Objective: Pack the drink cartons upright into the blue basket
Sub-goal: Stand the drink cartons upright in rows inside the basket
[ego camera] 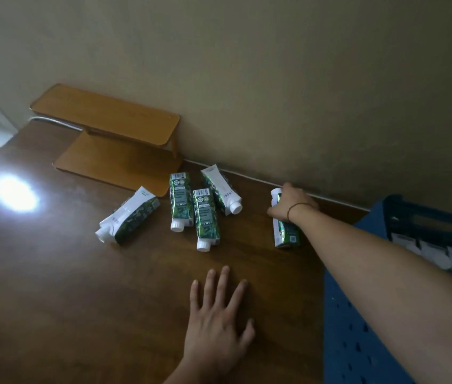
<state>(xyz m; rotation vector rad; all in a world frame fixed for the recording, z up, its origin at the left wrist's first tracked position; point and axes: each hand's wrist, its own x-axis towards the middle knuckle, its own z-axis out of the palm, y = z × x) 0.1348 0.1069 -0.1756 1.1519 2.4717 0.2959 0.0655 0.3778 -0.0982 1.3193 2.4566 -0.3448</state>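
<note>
Dark wood table (53,314) with glare, left hand (216,325) flat and open, holding nothing, blue basket (357,342) at right with white caps inside, right hand (292,205) closed round a carton (285,234), cap toward the wall, four cartons (205,217) lying flat, caps mostly nearward, wooden stand (108,134), beige wall (274,79).

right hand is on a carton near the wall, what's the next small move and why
Probably lift that carton and carry it right to the blue basket. The right hand already wraps its upper part, it stands apart from the four cartons lying flat, and white caps show in the basket. The left hand rests flat on the table.
</note>
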